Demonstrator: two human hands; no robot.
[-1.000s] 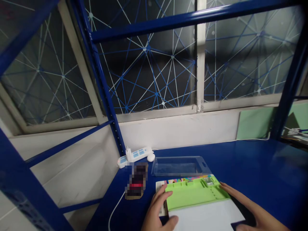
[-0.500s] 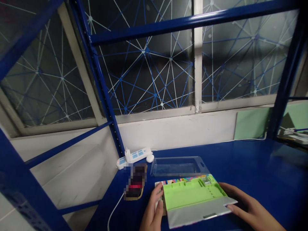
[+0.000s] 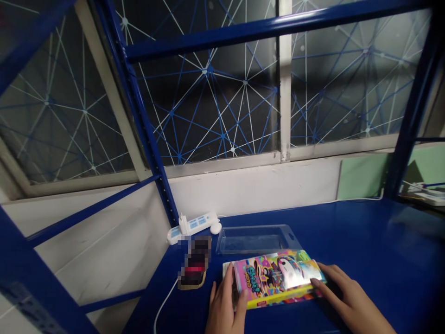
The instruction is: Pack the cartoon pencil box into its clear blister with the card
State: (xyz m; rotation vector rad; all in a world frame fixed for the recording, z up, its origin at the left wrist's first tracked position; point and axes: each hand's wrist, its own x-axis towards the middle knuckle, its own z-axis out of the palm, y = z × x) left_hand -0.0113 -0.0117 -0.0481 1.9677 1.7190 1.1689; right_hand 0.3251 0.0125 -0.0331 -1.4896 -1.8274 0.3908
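On the near side of the clear tray [image 3: 251,242]: printed case [image 3: 280,297], lid [image 3: 266,274] down, closure unconfirmed. Left hand [image 3: 227,301], right hand [image 3: 351,297] part-curled, holding its opposite ends. Risk: uneven pressure could let an unlatched lid lift.

Windows [image 3: 236,106] span the rear and the left side; panes dark, patterned with white and blue lines meeting at dots. Window frames [image 3: 285,93] are pale and visibly soiled. The wall [image 3: 253,188] below is white, with greyish streaks on the left portion. A green panel [image 3: 363,177] stands against it at right. Blue metal posts [image 3: 413,106] and a crossbar [image 3: 278,28] stand before the glass. The surface [image 3: 347,236] is blue; light glints off the crossbar.
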